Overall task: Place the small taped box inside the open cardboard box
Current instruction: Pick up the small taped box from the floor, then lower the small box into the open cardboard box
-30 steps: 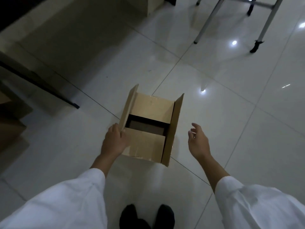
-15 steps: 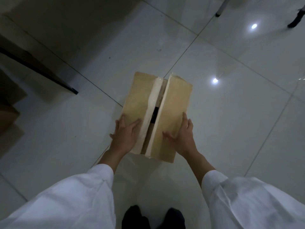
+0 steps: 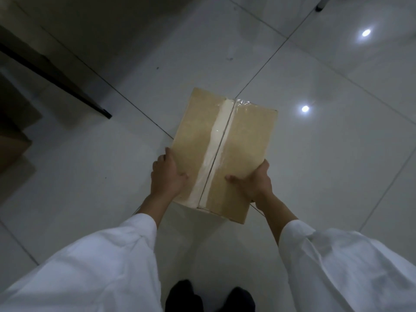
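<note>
A brown cardboard box [image 3: 243,140] is in front of me over the white tiled floor. Its two top flaps lie shut, and a strip of shiny tape runs along the seam between them. My left hand [image 3: 167,176] grips its near left side, thumb on the top flap. My right hand [image 3: 254,181] grips the near right side, thumb on top too. The small taped box is not visible; the shut flaps hide the inside.
A dark table leg and bar [image 3: 67,86] run across the floor at the left. Brown cardboard [image 3: 11,140] sits at the far left edge. A furniture foot [image 3: 319,6] stands at the top right. My dark shoes [image 3: 209,296] are at the bottom.
One second ago the box stood open with a dark inside. The flaps were folded down and are now fully shut. Both hands moved from the flaps to the box's near sides.
</note>
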